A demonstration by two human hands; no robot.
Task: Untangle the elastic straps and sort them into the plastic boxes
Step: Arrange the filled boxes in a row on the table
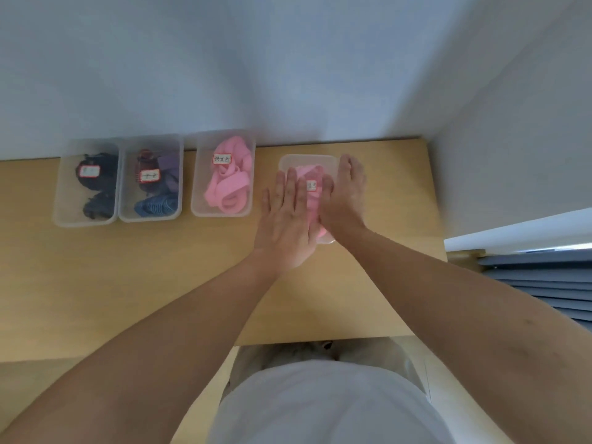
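Between both hands, pink straps (312,200) sit in rightmost box (307,159); left hand (285,216) flat, fingers straight; right hand (344,197) blurred, grip cannot tell. Left of hands, three other boxes (221,214) filled; sorting looks nearly done.

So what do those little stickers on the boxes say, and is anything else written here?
Leftmost box sticker: handwriting, too blurred to read.
Second box sticker: handwriting, too blurred to read.
Third box sticker: handwritten characters, too blurred to read.
Rightmost box sticker: too blurred to read.
No other writing shows.
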